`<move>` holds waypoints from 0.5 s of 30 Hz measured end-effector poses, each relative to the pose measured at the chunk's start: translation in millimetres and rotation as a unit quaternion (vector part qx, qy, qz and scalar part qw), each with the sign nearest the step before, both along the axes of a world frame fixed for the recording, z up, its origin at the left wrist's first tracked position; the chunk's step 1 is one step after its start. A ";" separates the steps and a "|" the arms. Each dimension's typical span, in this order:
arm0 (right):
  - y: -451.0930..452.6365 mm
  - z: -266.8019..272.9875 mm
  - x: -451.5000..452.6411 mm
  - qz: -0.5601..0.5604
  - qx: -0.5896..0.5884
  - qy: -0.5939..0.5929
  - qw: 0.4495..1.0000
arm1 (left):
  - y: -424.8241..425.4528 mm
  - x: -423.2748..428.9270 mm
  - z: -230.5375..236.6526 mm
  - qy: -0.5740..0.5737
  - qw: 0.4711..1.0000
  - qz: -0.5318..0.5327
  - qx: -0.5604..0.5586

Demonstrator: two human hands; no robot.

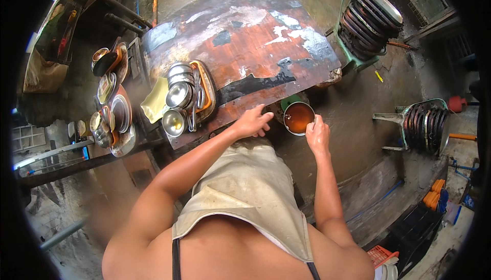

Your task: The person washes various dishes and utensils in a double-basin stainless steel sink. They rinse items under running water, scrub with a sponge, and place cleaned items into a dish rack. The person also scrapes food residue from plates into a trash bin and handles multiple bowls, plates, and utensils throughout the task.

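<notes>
My right hand [318, 134] grips a round metal cup [299, 118] by its side, just past the near edge of a worn, patchy table [245, 49]. Reddish-brown liquid fills much of the cup. Behind it, partly covered, shows a green round thing [292, 101]. With its fingers spread and nothing held, my left hand [254, 122] hovers at the table's near edge, left of the cup. Farther left on the table, stacked metal bowls [179, 94] stand beside an orange-rimmed tray [209, 88] with metal utensils. A yellowish sheet [155, 101] lies against the bowls.
Round dark metal pieces [370, 22] are stacked on a green plastic chair [342, 7] at upper right. Another such stack [425, 126] rests on a second chair at right. Plates and pans [121, 113] stand left of the table. The concrete floor [345, 107] looks wet.
</notes>
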State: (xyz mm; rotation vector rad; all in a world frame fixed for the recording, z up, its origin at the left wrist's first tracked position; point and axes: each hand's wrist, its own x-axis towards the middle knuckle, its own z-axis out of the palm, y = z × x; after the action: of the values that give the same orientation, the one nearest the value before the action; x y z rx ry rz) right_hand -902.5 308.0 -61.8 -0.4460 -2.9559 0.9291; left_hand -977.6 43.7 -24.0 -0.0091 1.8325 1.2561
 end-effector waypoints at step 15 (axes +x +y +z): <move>20.8 -195.1 -20.2 -0.069 -0.012 -0.181 0.981 | -257.9 136.6 -37.4 -0.035 0.945 0.200 -0.257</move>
State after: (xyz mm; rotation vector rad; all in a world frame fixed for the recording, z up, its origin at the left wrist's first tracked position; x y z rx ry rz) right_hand -922.7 328.9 -256.9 -0.8993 -3.1734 0.9598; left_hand -841.0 -214.2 -61.4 -0.7348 2.1114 0.9814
